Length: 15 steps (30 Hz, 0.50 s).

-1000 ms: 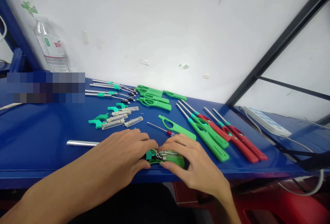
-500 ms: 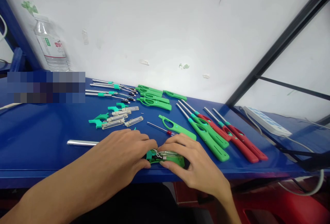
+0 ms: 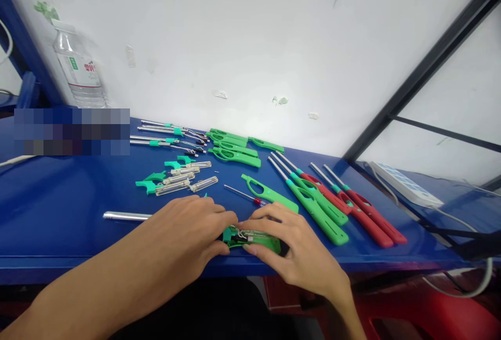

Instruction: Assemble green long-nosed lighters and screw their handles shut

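Note:
Near the front edge of the blue table lies an open green lighter shell (image 3: 274, 245) with wires, a teal part and a clear tank inside. My left hand (image 3: 195, 225) grips its left end, thumb and fingers closed, over the metal tube (image 3: 125, 216). My right hand (image 3: 291, 238) holds the right part between thumb and fingers, its fingertips beside the white wires. Just behind my hands are a screwdriver (image 3: 240, 192) and an empty green half shell (image 3: 274, 195).
Clear tanks (image 3: 172, 187), teal triggers (image 3: 146, 186), metal tubes with wires (image 3: 156, 142) and green shells (image 3: 238, 158) lie behind. Green lighters (image 3: 319, 215) and red lighters (image 3: 368, 220) are at the right, beyond them a power strip (image 3: 407, 183). A bottle (image 3: 80, 71) stands back left.
The white wires inside the shell sit slightly differently near my fingertips. Both hands keep nearly the same place and hold.

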Each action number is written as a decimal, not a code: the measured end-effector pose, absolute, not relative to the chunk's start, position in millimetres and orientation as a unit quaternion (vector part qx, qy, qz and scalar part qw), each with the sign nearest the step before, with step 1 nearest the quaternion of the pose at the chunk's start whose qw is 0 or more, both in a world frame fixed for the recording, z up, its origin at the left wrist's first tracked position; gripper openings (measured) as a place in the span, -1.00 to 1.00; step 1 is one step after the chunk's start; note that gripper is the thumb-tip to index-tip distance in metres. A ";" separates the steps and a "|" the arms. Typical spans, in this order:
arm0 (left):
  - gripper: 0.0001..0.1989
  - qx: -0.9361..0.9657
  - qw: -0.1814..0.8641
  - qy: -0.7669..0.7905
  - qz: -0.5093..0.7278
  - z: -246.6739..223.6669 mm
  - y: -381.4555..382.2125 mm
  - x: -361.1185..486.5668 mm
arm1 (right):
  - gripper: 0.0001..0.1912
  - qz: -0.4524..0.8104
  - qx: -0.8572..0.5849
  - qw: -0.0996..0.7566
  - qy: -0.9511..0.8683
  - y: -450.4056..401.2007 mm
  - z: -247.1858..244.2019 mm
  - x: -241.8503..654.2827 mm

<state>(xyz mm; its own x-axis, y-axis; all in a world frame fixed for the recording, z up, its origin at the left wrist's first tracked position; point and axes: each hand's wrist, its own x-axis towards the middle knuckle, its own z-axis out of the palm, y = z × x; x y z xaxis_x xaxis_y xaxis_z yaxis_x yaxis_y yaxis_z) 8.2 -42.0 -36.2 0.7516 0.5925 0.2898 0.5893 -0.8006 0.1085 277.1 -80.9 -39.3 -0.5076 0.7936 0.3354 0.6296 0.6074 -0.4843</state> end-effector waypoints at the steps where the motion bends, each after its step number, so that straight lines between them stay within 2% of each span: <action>1: -0.79 0.935 0.010 0.319 0.154 -35.7 -42.8 8.8 | -0.76 0.152 -0.416 0.271 -0.855 -80.8 -39.4 277.2; 9: -0.85 0.931 0.076 0.327 0.139 -37.1 -41.2 8.6 | -0.75 0.148 -0.411 0.274 -0.857 -82.2 -39.6 277.4; 15: -0.85 0.931 0.077 0.322 0.154 -37.1 -43.9 9.3 | -0.74 0.146 -0.411 0.275 -0.857 -80.7 -40.5 277.2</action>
